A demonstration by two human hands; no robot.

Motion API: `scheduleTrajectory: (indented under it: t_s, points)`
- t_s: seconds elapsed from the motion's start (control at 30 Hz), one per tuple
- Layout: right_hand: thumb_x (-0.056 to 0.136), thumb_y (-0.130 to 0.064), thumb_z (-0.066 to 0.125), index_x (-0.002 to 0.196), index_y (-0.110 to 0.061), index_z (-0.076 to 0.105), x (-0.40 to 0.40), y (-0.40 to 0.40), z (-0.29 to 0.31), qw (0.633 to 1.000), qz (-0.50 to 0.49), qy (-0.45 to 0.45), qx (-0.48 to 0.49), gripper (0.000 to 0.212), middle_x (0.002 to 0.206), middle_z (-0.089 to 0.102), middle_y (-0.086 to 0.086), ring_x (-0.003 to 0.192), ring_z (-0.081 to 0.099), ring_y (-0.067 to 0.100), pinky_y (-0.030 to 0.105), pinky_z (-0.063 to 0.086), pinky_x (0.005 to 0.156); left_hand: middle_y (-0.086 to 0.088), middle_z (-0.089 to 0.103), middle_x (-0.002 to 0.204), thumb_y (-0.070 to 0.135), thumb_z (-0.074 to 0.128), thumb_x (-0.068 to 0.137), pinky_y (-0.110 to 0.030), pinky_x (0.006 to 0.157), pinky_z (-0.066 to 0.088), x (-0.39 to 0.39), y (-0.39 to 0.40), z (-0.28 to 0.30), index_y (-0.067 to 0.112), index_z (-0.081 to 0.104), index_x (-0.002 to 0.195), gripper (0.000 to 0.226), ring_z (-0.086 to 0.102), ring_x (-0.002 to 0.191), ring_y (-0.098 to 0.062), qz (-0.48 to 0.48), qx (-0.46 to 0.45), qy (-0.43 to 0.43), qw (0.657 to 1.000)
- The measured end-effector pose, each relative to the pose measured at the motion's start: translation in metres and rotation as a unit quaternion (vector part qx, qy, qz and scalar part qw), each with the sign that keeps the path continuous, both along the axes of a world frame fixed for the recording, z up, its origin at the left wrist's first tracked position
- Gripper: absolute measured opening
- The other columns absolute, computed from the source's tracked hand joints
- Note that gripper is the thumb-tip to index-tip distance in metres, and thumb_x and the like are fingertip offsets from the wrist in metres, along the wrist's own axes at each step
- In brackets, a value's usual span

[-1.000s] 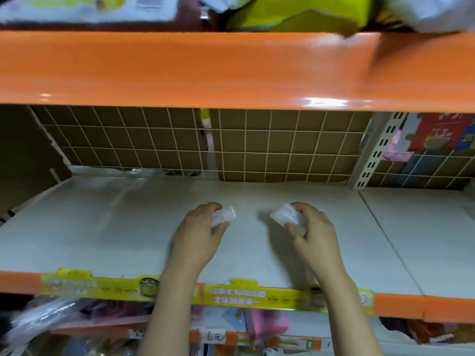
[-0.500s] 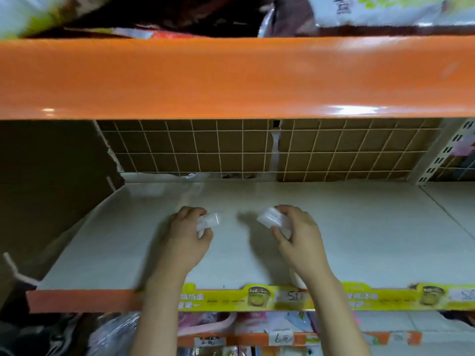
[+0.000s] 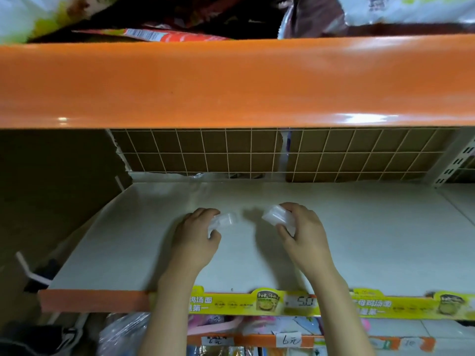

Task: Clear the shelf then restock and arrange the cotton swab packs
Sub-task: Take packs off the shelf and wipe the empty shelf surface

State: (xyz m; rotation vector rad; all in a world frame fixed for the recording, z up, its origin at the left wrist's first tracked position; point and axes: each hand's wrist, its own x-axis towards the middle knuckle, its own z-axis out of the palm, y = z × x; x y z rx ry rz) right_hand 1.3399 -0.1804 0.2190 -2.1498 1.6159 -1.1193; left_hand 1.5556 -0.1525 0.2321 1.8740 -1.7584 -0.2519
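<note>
Head view: over the pale flat shelf board point(image 3: 372, 240), the left hand point(image 3: 194, 238) has its grip curled round a small clear plastic cotton swab pack point(image 3: 224, 220), and the right hand point(image 3: 304, 235) pinches a second clear pack point(image 3: 277, 217) the same way. Both packs sit just above the board's middle, near each other but apart. Behind stands a wire grid back panel point(image 3: 231, 152); a yellow price strip point(image 3: 270, 301) lines the front edge, and foil snack bags point(image 3: 385, 11) fill the orange shelf point(image 3: 231, 83) above.

Both forearms reach forward, side by side and apart. The left hand point(image 3: 195, 237) and right hand point(image 3: 304, 233) each have fingers curled in a grip, thumbs inward.
</note>
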Motion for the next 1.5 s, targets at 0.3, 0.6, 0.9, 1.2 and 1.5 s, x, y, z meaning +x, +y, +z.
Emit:
scheduleTrajectory:
  t_s: [0.3, 0.6, 0.9, 1.2, 1.5]
  points:
    - [0.076, -0.004, 0.067, 0.115, -0.011, 0.061, 0.028, -0.003, -0.002, 1.000, -0.013, 0.001, 0.014, 0.040, 0.113, 0.064, 0.007, 0.102, 0.054, 0.032, 0.036, 0.041, 0.084, -0.010, 0.059, 0.126, 0.010, 0.057, 0.087, -0.043, 0.096, 0.045, 0.079, -0.022, -0.009, 0.013, 0.056, 0.128, 0.040, 0.053, 0.114, -0.032, 0.046, 0.008, -0.044, 0.998]
    - [0.076, -0.004, 0.066, 0.116, -0.010, 0.060, 0.090, -0.001, -0.003, 0.999, -0.013, 0.025, 0.020, 0.040, 0.111, 0.063, 0.010, 0.102, 0.053, 0.035, 0.042, 0.045, 0.083, -0.018, 0.056, 0.128, -0.002, 0.053, 0.086, -0.040, 0.104, 0.038, 0.164, -0.086, -0.016, 0.006, 0.054, 0.129, 0.044, 0.049, 0.120, -0.033, 0.040, -0.022, -0.081, 0.996]
    - [0.075, -0.001, 0.066, 0.114, -0.011, 0.061, 0.118, 0.003, -0.005, 1.000, -0.015, 0.013, 0.009, 0.040, 0.110, 0.064, 0.006, 0.100, 0.056, 0.031, 0.039, 0.046, 0.082, -0.007, 0.030, 0.151, 0.012, 0.047, 0.090, -0.044, 0.114, 0.020, 0.182, -0.101, -0.057, 0.028, 0.036, 0.142, 0.056, 0.023, 0.141, -0.025, -0.038, 0.068, -0.162, 0.984]
    - [0.074, -0.002, 0.066, 0.115, -0.011, 0.061, 0.129, -0.004, -0.001, 0.999, -0.004, 0.041, 0.010, 0.042, 0.111, 0.065, 0.008, 0.100, 0.057, 0.033, 0.041, 0.047, 0.082, -0.008, 0.018, 0.156, 0.050, 0.038, 0.095, -0.052, 0.113, 0.019, 0.184, -0.112, -0.057, 0.027, 0.027, 0.146, 0.057, 0.014, 0.143, -0.029, -0.025, 0.095, -0.160, 0.982]
    - [0.075, -0.007, 0.064, 0.118, -0.011, 0.060, 0.146, -0.023, -0.009, 0.997, 0.024, 0.068, 0.027, 0.043, 0.112, 0.064, 0.009, 0.103, 0.055, 0.033, 0.041, 0.045, 0.085, -0.008, 0.006, 0.158, 0.045, 0.041, 0.095, -0.042, 0.117, 0.009, 0.174, -0.065, -0.059, 0.023, 0.006, 0.151, 0.069, 0.005, 0.145, -0.028, 0.029, 0.066, -0.129, 0.989]
